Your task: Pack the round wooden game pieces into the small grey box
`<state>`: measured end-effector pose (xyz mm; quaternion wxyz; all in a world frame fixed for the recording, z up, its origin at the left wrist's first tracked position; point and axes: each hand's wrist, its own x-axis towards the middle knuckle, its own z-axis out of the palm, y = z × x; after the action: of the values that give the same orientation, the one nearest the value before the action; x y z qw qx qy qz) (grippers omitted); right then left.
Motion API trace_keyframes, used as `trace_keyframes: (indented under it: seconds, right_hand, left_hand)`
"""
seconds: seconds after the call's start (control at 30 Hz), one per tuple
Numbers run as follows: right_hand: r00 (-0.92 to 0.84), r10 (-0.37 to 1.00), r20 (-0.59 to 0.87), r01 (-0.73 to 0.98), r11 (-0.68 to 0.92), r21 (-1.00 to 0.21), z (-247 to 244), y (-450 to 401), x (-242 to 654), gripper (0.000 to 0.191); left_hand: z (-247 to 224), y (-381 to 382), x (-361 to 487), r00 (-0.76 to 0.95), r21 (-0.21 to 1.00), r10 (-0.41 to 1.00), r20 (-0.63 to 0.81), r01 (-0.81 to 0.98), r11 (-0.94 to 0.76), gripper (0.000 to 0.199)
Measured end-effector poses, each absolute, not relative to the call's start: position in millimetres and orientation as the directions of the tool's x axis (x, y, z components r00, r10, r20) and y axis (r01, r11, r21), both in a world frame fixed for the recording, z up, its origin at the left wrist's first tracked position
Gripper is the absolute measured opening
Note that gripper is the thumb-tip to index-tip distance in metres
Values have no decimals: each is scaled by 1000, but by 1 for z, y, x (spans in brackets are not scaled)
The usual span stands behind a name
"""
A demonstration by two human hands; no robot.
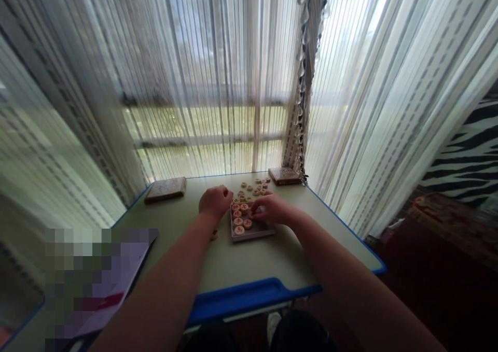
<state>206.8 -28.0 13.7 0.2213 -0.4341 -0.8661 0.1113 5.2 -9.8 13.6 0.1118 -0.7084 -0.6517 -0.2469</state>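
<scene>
A shallow tray (254,235) stands on the table, with several round Chinese chess pieces (238,221) marked in red along its left side. My right hand (271,208) reaches over the tray, its fingertips pinched on a small piece that they mostly cover. Just left of the tray, my left hand (213,205) is closed; whatever it may hold is hidden. Beyond the tray, several loose chess pieces (257,191) lie scattered on the tabletop. Another piece (214,235) shows partly behind my left forearm.
The pale table (295,264) has a blue raised edge. A carved wooden box (165,189) lies at the far left, and a similar box (285,176) at the far right. A purple-covered item (132,269), partly pixelated, lies at the left. Sheer curtains (218,82) hang behind.
</scene>
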Motion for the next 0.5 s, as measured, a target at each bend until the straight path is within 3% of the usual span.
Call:
trace_keyframes:
  seconds: [0.5]
  right_hand:
    - [-599, 719, 351, 659, 692, -294, 11, -25, 206, 17]
  left_hand:
    - [18, -14, 8, 34, 181, 870, 492, 973, -140, 36]
